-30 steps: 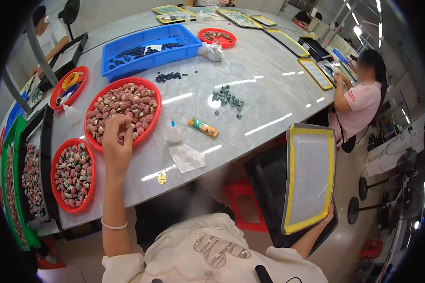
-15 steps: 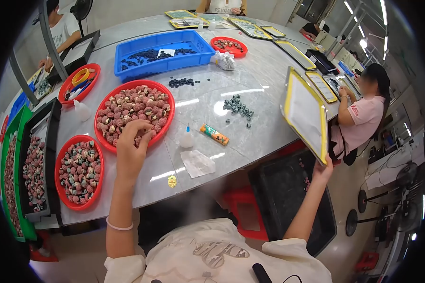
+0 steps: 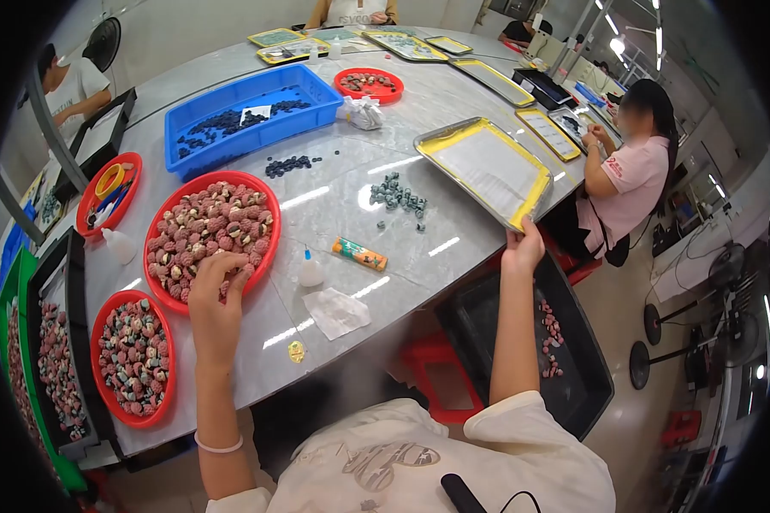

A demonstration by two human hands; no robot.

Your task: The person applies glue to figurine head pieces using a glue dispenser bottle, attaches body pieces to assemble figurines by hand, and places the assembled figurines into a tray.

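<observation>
My left hand [image 3: 218, 295] reaches over the near edge of a round red tray [image 3: 277, 224] full of pink bumpy pieces [image 3: 205, 227]. Its thumb and fingers are pinched together at the pieces; whatever lies between the fingertips is too small to name. My right hand [image 3: 523, 248] grips the near corner of a metal tray with a yellow border and white sheet [image 3: 488, 171], tilted over the table's right part. Left of that tray lies a small group of dark green beads [image 3: 398, 195]. A glue bottle [image 3: 310, 272], an orange-green tube [image 3: 359, 254] and a white tissue [image 3: 337, 313] lie between my hands.
A blue bin [image 3: 252, 120] of dark pieces stands beyond the red tray. Another red tray [image 3: 173, 376] and a green crate [image 3: 27, 376] are at the left. Below the table edge at right is a black tray [image 3: 590, 368]. A co-worker in pink [image 3: 637, 175] sits at right.
The yellow-bordered tray has moved from beside the table's right edge, up and left over the tabletop, in my right hand. The black tray beneath is uncovered. My left hand stays at the pink pieces.
</observation>
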